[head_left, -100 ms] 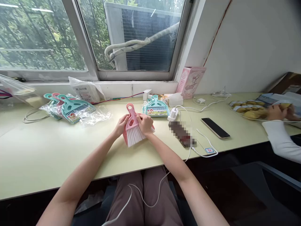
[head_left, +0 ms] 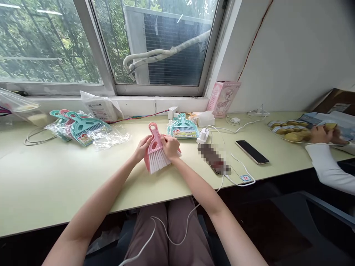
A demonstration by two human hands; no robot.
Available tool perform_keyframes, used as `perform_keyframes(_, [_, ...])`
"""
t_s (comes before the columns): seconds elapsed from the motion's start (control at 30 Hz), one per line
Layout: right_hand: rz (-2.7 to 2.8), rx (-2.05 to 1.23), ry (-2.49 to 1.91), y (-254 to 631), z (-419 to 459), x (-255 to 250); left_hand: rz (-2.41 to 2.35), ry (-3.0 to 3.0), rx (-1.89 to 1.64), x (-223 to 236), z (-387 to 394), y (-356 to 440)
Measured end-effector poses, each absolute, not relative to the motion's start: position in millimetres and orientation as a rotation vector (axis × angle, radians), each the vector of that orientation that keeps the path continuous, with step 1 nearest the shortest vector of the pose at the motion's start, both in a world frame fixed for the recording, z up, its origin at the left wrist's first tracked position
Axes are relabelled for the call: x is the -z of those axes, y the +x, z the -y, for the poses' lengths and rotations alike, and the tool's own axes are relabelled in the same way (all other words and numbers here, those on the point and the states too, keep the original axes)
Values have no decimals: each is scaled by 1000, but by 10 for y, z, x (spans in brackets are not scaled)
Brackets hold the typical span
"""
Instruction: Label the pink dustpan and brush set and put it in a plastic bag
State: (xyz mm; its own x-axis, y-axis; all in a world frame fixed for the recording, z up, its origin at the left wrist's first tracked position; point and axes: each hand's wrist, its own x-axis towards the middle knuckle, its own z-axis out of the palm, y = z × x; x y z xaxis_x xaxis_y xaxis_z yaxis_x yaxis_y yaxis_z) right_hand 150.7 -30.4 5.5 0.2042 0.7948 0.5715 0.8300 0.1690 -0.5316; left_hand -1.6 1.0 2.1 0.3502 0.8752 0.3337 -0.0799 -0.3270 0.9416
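A pink hand brush (head_left: 157, 159) with white bristles lies against a pink dustpan (head_left: 146, 161), bristles pointing down toward me. My left hand (head_left: 142, 148) grips the set at its left edge, thumb near the brush handle. Wrapped over the right side is my right hand (head_left: 171, 147), which covers part of the brush and pan. Just behind, a teal dustpan and brush set (head_left: 183, 127) in clear wrapping rests on the table. More wrapped sets, teal and pink (head_left: 83, 127), lie to the left beside a crumpled clear bag (head_left: 115, 137).
A blurred-out phone (head_left: 214, 159) on a white cable and a black phone (head_left: 252, 152) lie right of my hands, near a white charger (head_left: 203, 136). A pink box (head_left: 223, 99) stands by the wall. At far right, a person's hands (head_left: 321, 135) handle yellowish packs (head_left: 291, 130).
The view has shifted slightly. My hands keep hold of the pink brush and dustpan, with little other visible movement.
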Motion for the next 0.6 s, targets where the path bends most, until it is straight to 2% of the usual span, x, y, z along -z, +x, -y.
perform_keyframes(0.6, [1399, -85, -1525, 1457, 279, -23, -709, 1637, -1137, -43, -59, -34])
